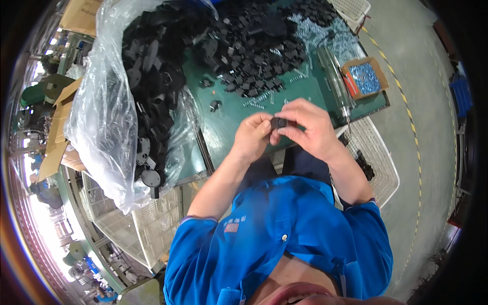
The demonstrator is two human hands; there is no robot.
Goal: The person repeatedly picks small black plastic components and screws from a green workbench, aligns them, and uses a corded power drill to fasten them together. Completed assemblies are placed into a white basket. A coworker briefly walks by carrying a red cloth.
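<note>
A small black plastic part [279, 123] is pinched between my two hands just above the near edge of the green table [229, 122]. My left hand [253, 134] grips its left side with thumb and fingers. From the right, my right hand [308, 126] closes on the same part, its fingers bent over the top. Beyond my hands spreads a pile of small black plastic parts [254, 71]. Metal springs [256, 100] lie along the near side of that pile. One loose black part [215, 105] rests left of my hands.
A clear plastic bag [99, 117] with black round-ended parts [151, 177] fills the left side. On the right lie an electric screwdriver [345, 113] and a cardboard box of screws [367, 79]. A white basket [373, 152] stands at my right, below table height.
</note>
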